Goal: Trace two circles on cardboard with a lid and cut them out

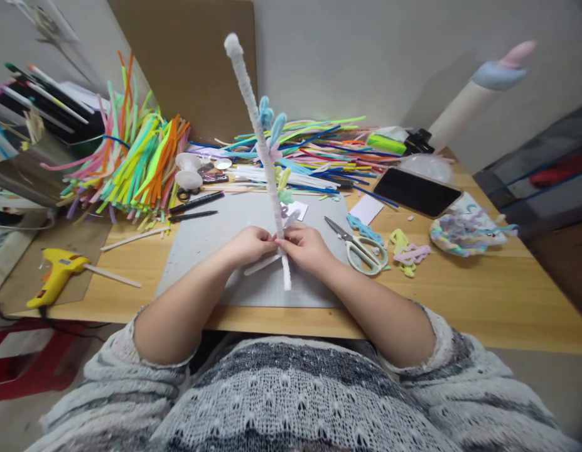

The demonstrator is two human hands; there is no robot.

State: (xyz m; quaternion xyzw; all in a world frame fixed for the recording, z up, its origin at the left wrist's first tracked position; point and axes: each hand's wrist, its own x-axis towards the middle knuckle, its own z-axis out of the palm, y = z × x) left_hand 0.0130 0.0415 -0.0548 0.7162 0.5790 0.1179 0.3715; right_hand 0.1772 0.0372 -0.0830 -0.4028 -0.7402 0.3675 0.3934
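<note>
A long stick wrapped in white pipe cleaner (263,150) stands tilted in front of me, its rounded tip up and to the left. Small blue, pink, yellow, green and purple pipe-cleaner shapes (276,129) sit along its right side. My left hand (253,245) pinches the stick low down from the left. From the right, my right hand (307,246) closes its thumb and fingers on the same spot. The stick's lower end and a loose white strand poke out below the fingers. Both hands are above a grey cutting mat (191,251).
Scissors (361,248) lie right of the mat, near twisted pipe-cleaner pieces (408,252), a phone (417,190) and a pastel coiled piece (464,232). A yellow glue gun (59,273) lies at left. Bundled pipe cleaners (135,163) and loose ones (314,147) fill the back.
</note>
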